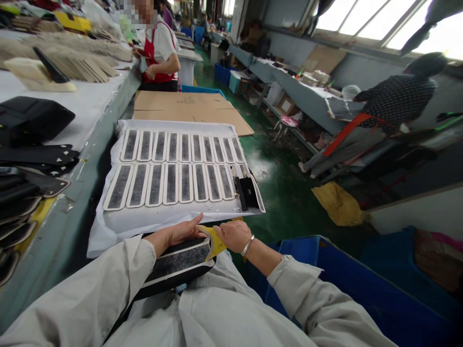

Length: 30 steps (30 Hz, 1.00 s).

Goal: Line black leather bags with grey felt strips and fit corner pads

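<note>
Centrally, your right hand [235, 235] is clamped on a yellow piece [216, 242], which meets the right end of a black bag [177, 264] on your lap. Your left hand [185, 230] lies at the bag's far edge, just left of that grip; whether its partly hidden fingers are closed cannot be told. Beyond your grip, two rows of grey panels [185, 183] lie on white cloth [137, 221]. Right of it stands a blue bin [302, 246].
</note>
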Available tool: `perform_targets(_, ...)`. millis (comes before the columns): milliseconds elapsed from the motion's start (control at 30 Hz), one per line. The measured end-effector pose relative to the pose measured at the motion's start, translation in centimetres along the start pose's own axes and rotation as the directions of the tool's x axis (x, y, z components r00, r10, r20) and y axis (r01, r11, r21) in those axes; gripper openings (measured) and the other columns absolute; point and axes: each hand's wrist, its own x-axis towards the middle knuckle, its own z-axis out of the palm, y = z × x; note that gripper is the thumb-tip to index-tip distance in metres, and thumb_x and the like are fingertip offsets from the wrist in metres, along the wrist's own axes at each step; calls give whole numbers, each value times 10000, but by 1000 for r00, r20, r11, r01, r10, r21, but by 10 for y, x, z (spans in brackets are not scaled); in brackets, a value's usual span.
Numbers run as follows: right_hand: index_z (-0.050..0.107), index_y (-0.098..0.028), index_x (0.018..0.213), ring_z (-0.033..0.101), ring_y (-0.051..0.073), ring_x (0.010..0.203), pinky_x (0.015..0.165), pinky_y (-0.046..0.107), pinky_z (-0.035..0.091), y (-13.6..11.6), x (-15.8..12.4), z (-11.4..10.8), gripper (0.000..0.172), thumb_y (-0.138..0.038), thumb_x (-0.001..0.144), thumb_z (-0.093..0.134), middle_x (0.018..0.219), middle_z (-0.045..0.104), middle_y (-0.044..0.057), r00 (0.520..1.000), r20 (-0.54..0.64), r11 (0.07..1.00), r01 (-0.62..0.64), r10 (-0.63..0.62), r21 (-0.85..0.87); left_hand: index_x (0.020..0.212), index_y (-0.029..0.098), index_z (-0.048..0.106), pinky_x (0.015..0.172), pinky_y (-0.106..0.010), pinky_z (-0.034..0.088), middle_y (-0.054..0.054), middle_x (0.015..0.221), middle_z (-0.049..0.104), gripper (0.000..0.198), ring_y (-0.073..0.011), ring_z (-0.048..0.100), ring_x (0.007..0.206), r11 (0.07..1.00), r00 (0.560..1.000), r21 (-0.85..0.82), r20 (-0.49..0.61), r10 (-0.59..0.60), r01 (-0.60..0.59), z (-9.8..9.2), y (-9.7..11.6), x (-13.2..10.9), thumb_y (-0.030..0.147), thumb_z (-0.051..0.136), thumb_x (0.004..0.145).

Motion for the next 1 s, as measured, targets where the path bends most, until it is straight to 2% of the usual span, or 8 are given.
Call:
perform_targets(167, 674, -166, 788, 645, 200, 709, 660, 282, 427, 3, 5, -2, 564, -454, 951, 218, 768, 693, 83, 996, 6, 996, 87, -87, -1, 1088, 140, 619, 916, -348, 406, -78, 916, 703, 606, -236, 622, 922, 999, 1000, 35, -23, 8, -7, 4, -2, -3, 624, 378, 815)
perform_targets(267, 676, -159, 787, 644, 203, 715, 654, 280, 425, 5, 7, -2, 562, -452, 949, 225, 764, 691, 90, 992, 16, 992, 127, -127, 0, 1058, 127, 636, 930, -354, 399, -72, 905, 704, 574, -244, 611, 948, 997, 996, 75, -75, 43, -37, 4, -4, -5, 599, 441, 797)
perform_targets(400, 666, -158, 776, 645, 208, 697, 621, 285, 415, 8, 8, 3, 581, -449, 953, 195, 754, 688, 85, 986, 0, 986, 167, -167, 10, 970, 100, 670, 943, -356, 388, -90, 932, 699, 551, -253, 597, 949, 962, 965, 272, -242, 97, -28, 2, -4, -7, 585, 486, 782)
perform_targets(533, 658, -150, 772, 647, 210, 713, 629, 287, 410, 10, 8, 9, 584, -444, 953, 187, 763, 688, 88, 983, -3, 982, 186, -186, 36, 943, 107, 685, 910, -353, 407, -104, 976, 690, 576, -262, 585, 939, 853, 933, 522, -318, 167, 25, 3, 1, -11, 603, 425, 808)
perform_targets(633, 660, -149, 781, 646, 211, 724, 646, 290, 414, 10, 7, 10, 585, -435, 956, 182, 769, 688, 96, 983, 13, 982, 184, -184, 45, 972, 119, 682, 921, -335, 398, -95, 1024, 678, 548, -252, 574, 961, 712, 926, 702, -287, 244, 31, 6, 8, -16, 558, 380, 845)
perform_targets(767, 661, -155, 794, 646, 202, 746, 668, 282, 420, 7, 6, 8, 579, -431, 959, 180, 798, 692, 93, 978, 56, 978, 196, -200, 73, 1064, 181, 661, 989, -310, 347, -42, 1112, 657, 403, -223, 561, 1015, 561, 946, 826, -147, 290, -44, 8, 12, -19, 443, 461, 832)
perform_targets(933, 668, -181, 802, 651, 213, 751, 660, 287, 436, 6, 0, 4, 579, -434, 955, 170, 789, 693, 88, 973, 128, 978, 182, -194, 99, 1146, 199, 632, 991, -279, 352, -28, 1215, 610, 448, -217, 538, 1096, 616, 941, 788, -205, 268, -3, 10, 11, -20, 478, 447, 848)
perform_targets(1000, 674, -179, 786, 654, 231, 734, 639, 299, 444, 4, -5, 3, 622, -457, 950, 142, 766, 688, 99, 970, 158, 980, 171, -186, 105, 1205, 201, 593, 957, -275, 386, -29, 1210, 612, 484, -216, 551, 1082, 634, 959, 773, -178, 222, -4, 15, 12, -21, 496, 428, 859)
